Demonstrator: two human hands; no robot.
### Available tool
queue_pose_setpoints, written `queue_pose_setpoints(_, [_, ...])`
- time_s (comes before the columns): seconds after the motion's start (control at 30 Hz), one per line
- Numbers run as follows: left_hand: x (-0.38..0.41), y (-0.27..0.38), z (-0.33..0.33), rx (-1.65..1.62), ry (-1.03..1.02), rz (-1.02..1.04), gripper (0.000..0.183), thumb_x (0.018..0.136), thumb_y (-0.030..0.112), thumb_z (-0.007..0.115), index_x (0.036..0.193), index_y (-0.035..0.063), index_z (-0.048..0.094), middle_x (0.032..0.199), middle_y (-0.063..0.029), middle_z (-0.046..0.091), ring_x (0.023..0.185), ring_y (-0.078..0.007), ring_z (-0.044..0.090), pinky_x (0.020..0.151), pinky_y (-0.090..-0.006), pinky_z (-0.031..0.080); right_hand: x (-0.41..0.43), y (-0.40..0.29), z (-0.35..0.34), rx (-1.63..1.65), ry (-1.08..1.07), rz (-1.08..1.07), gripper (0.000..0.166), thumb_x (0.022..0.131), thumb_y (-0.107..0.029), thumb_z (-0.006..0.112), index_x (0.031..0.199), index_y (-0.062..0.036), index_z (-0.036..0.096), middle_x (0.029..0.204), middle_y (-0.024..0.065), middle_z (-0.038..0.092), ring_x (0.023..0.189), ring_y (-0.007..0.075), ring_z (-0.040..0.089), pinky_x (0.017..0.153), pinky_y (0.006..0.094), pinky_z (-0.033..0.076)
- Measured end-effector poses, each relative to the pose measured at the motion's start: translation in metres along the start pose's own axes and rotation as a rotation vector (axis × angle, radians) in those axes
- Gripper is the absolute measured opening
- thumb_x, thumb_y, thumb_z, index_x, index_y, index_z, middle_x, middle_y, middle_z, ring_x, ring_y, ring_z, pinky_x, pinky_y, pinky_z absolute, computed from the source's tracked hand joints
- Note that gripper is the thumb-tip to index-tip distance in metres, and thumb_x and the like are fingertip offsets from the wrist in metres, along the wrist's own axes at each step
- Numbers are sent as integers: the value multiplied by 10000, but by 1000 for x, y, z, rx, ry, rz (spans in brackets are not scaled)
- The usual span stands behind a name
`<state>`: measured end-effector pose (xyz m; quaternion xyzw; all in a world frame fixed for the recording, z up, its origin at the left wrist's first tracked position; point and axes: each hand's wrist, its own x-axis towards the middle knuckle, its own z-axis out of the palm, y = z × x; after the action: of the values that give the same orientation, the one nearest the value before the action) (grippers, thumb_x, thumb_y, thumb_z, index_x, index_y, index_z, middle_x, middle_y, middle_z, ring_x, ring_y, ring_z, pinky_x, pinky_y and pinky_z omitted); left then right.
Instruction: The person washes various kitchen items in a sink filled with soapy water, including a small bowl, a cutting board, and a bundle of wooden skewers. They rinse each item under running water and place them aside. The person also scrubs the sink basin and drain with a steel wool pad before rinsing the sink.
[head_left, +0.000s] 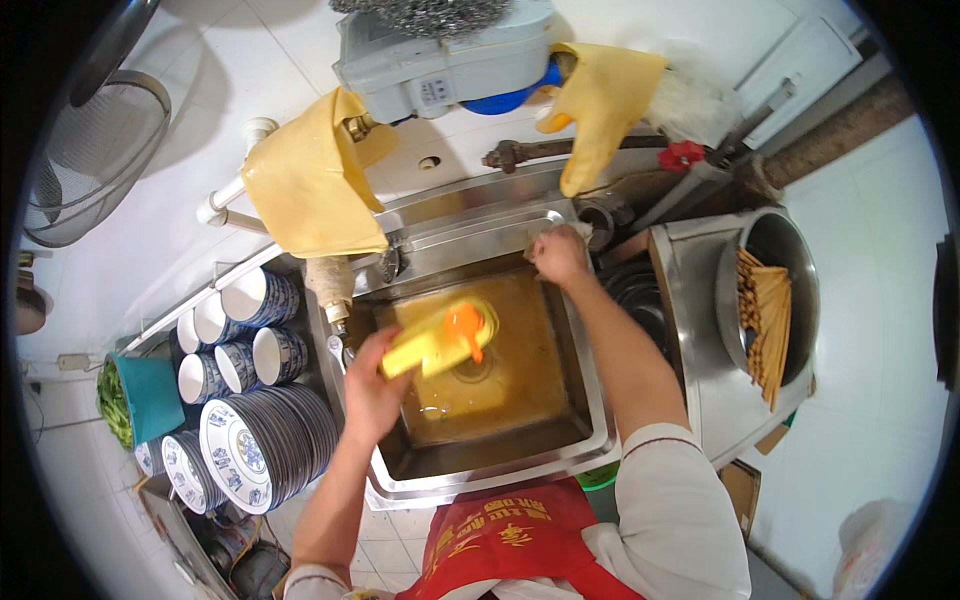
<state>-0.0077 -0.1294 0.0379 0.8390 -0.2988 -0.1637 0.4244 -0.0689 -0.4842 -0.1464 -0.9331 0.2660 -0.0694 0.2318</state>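
My left hand (375, 397) grips a yellow plastic squeeze bottle (427, 349) with an orange cap, tilted over the stainless steel sink (487, 491). Motion blurs the bottle. A shallow layer of yellowish-brown liquid (510, 382) seems to cover the sink's floor. At the sink's back right corner, my right hand (564, 255) is closed around a pale cloth (582, 229), mostly hidden by the fingers. A metal faucet (391, 262) stands at the back left, near a yellow rubber glove (311, 180) hung over piping.
Stacked patterned plates (236, 454) and blue-and-white cups (279, 356) line the left side. Behind the sink hang a grey box (450, 67) and another yellow glove (607, 105). To the right, a steel pot (806, 300) holds chopsticks (769, 322). Dark bowls (637, 300) sit beside the sink.
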Motion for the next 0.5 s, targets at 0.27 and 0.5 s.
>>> queue_pose_setpoints(0.27, [143, 14, 52, 79, -20, 250, 306, 781, 124, 748, 1058, 26, 661, 976, -159, 691, 897, -293, 665, 813, -348, 514, -194, -10, 7, 24, 83, 40, 32, 744, -79, 619, 747, -60, 646, 917, 158, 607, 910, 393, 545, 833, 481, 448])
queue_pose_setpoints(0.5, [168, 10, 79, 112, 35, 198, 329, 772, 170, 753, 1042, 38, 619, 929, -199, 669, 912, -375, 638, 767, -417, 516, -277, -52, -28, 535, -77, 523, 181, 750, 7, 563, 875, -49, 681, 1005, 99, 657, 952, 273, 623, 916, 360, 471])
